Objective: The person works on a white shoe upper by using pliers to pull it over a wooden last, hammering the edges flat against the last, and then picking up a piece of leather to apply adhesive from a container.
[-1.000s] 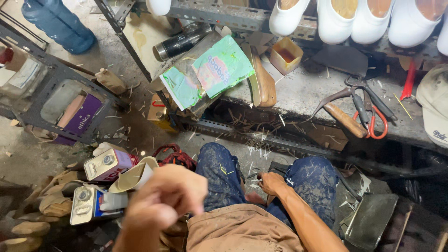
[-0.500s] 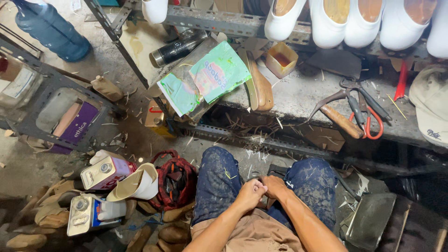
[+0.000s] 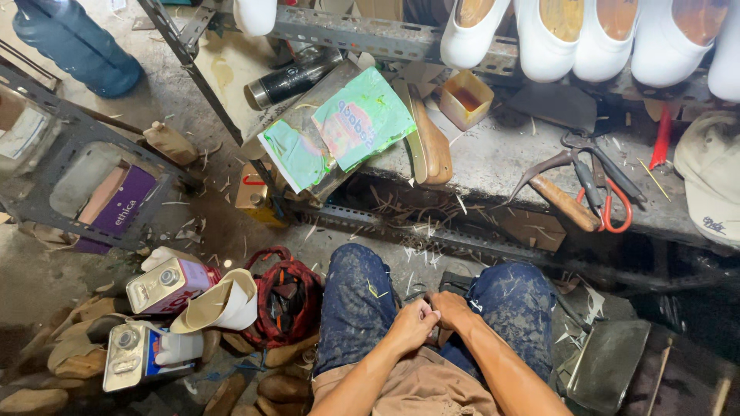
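My left hand (image 3: 411,323) and my right hand (image 3: 453,308) meet between my knees, just above my blue paint-flecked jeans (image 3: 354,300). The fingers of both hands are curled and their tips touch. Whether something small is pinched between them is hidden. In front of my knees runs a low grey workbench (image 3: 501,166). On it lie a green printed bag (image 3: 358,123), two tan shoe soles (image 3: 430,142), a small yellow cup (image 3: 465,98), and pincers beside red-handled scissors (image 3: 593,189).
White shoe lasts (image 3: 539,38) line a metal rail at the back. Left of my leg sit two metal cans (image 3: 166,285), a white shoe upper (image 3: 223,304), a red woven bag (image 3: 285,296) and brown soles. A blue water jug (image 3: 73,46) and a metal rack (image 3: 85,185) stand far left.
My left hand, raised close to the camera a second ago, has come down to join my right hand between my knees. The view has tilted slightly.
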